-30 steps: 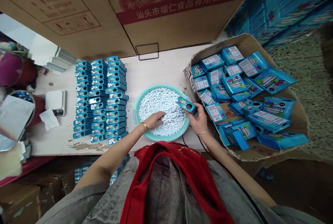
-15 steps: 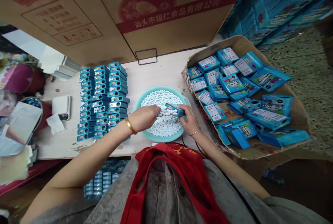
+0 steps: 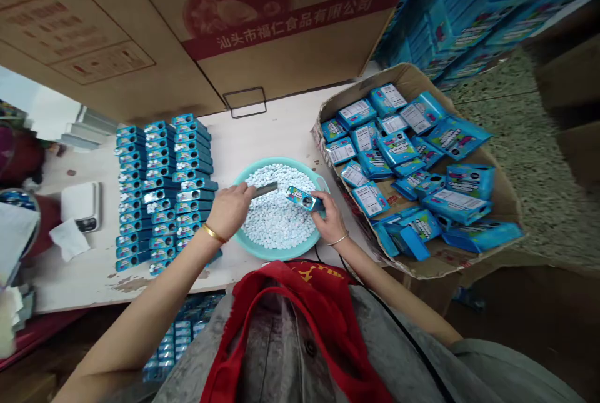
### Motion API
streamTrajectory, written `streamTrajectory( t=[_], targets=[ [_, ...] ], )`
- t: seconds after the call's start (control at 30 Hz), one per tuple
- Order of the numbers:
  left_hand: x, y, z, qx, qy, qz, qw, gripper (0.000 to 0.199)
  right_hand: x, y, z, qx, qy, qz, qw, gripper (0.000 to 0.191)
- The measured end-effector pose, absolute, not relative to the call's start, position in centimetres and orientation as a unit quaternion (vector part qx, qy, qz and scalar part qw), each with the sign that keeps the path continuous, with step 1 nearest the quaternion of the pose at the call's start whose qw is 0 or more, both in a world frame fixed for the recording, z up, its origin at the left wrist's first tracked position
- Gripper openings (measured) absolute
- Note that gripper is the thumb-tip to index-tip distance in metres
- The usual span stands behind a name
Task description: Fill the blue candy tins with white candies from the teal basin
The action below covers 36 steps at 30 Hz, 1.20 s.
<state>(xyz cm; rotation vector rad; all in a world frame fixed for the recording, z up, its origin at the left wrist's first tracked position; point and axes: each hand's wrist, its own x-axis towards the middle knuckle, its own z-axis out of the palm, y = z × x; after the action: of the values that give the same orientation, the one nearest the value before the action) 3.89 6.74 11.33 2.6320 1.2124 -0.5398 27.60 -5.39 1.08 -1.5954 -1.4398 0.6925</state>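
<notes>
My left hand [image 3: 230, 210], with a gold bangle at the wrist, is closed around a narrow grey metal scoop [image 3: 265, 190]. The scoop reaches out over a turquoise basin [image 3: 321, 183] filled with small white candies [image 3: 276, 222]. Across the basin, my right hand [image 3: 330, 218] grips a small blue candy box [image 3: 301, 197] by its near side, tilted, with a round dark hole showing in its narrow face. Scoop and box are apart, with a short gap between their ends. No candies are visible on the scoop.
Rows of blue boxes [image 3: 193, 159] stand left of the basin, some with candies at their holes. A cardboard tray [image 3: 509, 194] of loose blue boxes is at right. A big carton [image 3: 290, 69] stands behind. A white scale [image 3: 82, 203] lies far left.
The scoop, full of candies at the box's hole before, has pulled back left and looks bare now. My right hand has turned the box so its holed face points up. The view has shifted right.
</notes>
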Motion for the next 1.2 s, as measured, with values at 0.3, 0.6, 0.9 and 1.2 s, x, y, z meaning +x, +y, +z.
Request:
streamTrajectory(
  t=[0.3,0.6,0.9,1.2],
  targets=[
    [6.5,0.5,-2.8,0.845,0.387,-0.154,0.336,0.042,29.3,-5.0,1.6,-0.681,-0.527,0.271,0.431,0.033],
    [4.6,0.3,-0.9,0.826,0.325,0.003,0.460,0.035,29.7,-5.2,1.1,-0.693,-0.518,0.270,0.423,0.033],
    [3.1,4.5,11.3,0.874,0.315,-0.048,0.366,0.025,28.5,-4.9,0.8,-0.646,-0.587,0.264,0.410,0.038],
    [9.1,3.4,18.8,0.908,0.317,-0.243,0.127,0.036,26.7,-5.6,0.4,-0.613,-0.628,0.271,0.395,0.043]
  ],
)
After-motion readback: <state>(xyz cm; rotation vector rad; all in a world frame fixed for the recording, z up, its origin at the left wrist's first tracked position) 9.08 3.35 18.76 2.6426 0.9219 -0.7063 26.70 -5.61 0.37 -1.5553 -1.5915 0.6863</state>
